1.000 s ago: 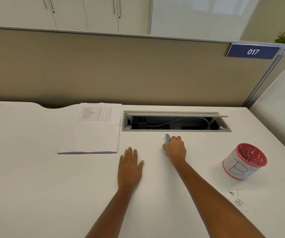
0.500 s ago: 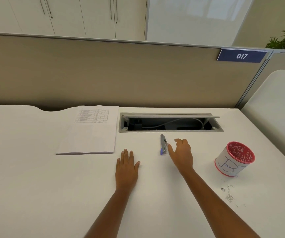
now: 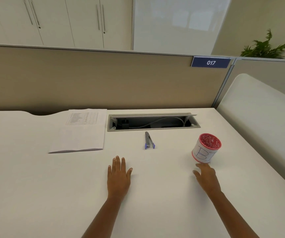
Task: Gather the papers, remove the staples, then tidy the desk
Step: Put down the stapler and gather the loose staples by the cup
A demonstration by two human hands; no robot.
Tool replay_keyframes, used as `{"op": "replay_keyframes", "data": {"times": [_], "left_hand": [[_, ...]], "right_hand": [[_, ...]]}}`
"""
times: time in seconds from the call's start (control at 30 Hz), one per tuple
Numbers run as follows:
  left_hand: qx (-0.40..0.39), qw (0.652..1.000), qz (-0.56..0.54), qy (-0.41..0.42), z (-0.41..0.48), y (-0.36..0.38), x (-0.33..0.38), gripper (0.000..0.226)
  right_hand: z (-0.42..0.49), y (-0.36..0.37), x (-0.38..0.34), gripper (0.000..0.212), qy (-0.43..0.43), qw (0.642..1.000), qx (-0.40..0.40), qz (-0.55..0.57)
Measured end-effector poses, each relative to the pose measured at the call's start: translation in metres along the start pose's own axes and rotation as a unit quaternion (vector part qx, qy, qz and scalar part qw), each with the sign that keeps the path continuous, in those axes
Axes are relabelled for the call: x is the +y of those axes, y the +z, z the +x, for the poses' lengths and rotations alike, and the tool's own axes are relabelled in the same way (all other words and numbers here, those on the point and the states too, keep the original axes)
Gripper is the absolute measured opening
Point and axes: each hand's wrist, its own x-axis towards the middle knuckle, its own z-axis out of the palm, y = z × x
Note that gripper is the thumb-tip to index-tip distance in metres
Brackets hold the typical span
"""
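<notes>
Papers (image 3: 80, 133) stacked at desk (image 3: 35, 186) back edge, staple remover (image 3: 149, 141) just released
right hand (image 3: 207, 177), fingers open, goes for cup (image 3: 207, 148); left hand (image 3: 119, 174) flat, tidying next

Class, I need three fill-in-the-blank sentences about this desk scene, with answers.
The flat left hand rests on the white ___. The right hand is beside the red cup wrapped in white paper, lettered ___. The blue rectangular partition sign reads ___.
Answers: desk; B; 017.
</notes>
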Motion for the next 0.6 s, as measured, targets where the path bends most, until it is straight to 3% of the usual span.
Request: {"op": "replay_keyframes", "data": {"times": [0.1, 0.2, 0.43, 0.6], "left_hand": [[-0.012, 1.000, -0.001, -0.002, -0.014, 0.005, -0.001, 0.079], [-0.010, 1.000, 0.003, -0.002, -0.028, 0.012, 0.005, 0.080], [-0.009, 1.000, 0.020, 0.003, -0.047, 0.019, 0.019, 0.081], [-0.006, 1.000, 0.018, 0.011, -0.048, 0.020, 0.021, 0.078]], "right_hand": [[-0.005, -0.002, 0.018, 0.047, 0.004, 0.997, -0.077, -0.010], [-0.013, -0.003, 0.022, 0.047, -0.015, 0.994, -0.107, -0.029], [-0.026, 0.001, 0.024, 0.026, -0.080, 0.993, -0.011, -0.090], [-0.018, -0.003, 0.023, 0.019, -0.084, 0.988, -0.007, -0.130]]}}
